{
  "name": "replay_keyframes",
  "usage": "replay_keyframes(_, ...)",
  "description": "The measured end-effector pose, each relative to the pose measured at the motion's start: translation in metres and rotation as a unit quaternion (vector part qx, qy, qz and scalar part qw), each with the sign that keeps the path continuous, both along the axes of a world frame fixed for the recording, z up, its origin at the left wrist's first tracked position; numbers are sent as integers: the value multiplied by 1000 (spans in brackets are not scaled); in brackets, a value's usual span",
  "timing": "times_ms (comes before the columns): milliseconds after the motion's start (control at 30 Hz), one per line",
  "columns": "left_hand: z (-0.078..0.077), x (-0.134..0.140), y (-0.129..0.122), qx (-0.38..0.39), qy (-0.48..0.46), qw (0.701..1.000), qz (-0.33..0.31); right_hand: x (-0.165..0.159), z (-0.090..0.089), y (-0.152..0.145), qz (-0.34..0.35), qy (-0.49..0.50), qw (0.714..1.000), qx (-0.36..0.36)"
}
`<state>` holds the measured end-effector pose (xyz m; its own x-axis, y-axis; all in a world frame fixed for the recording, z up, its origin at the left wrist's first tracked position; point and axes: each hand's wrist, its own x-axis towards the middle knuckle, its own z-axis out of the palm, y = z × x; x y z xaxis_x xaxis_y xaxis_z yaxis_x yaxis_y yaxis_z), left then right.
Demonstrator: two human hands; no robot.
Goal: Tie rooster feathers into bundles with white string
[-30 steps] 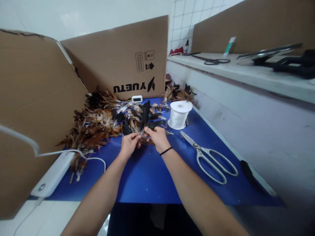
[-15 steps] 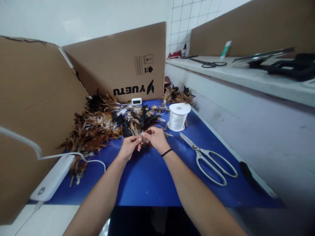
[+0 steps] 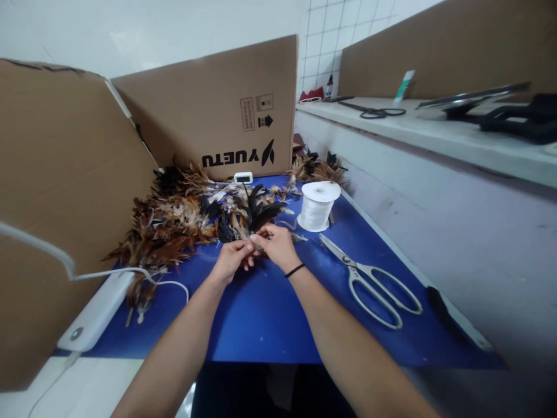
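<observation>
Both my hands meet over the blue tabletop, closed around the base of a bunch of dark feathers [image 3: 260,212]. My left hand [image 3: 232,261] pinches the quill end from the left, thumb and fingers together. From the right, my right hand [image 3: 276,244] grips just above it; a black band circles that wrist. The black tips fan upward and away from me, with paler fluff near my fingers. The exact quill ends are hidden by my fingers. A heap of brown and black feathers [image 3: 169,217] lies to the left and behind.
A spool of white ribbon [image 3: 315,212] stands right of my hands, with large scissors [image 3: 369,278] beside it. A small white display [image 3: 242,178] sits behind the feathers. Cardboard [image 3: 209,110] walls the back; a white power strip [image 3: 96,313] with a cable lies left.
My hands keep nearly the same grip on the feathers, with only slight finger movement. The whole view has shifted a little.
</observation>
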<state>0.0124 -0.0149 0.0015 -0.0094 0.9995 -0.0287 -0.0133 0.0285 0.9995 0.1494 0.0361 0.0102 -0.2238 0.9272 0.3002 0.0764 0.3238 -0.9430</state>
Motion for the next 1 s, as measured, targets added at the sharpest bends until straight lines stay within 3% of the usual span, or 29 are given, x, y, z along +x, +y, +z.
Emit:
replay_keyframes(133, 1, -1, 1, -2, -42, 998, 36, 5, 5, 3, -8, 44, 999, -8)
replay_keyframes(233, 3, -4, 4, 12, -99, 992, 81, 15, 7, 11, -62, 69, 995, -25)
replay_keyframes(400, 7, -9, 8, 32, -177, 973, 144, 28, 0, 20, -174, -72, 981, 41)
replay_keyframes(567, 9, -13, 10, 31, -225, 955, 189, 29, -6, 17, -167, -214, 955, 120)
replay_keyframes(767, 5, -14, 12, 20, -234, 953, 190, 20, -6, 9, -120, -328, 931, 108)
replay_keyframes(1000, -4, -16, 18, 27, -238, 955, 178, 9, -5, 8, -74, -512, 842, 152)
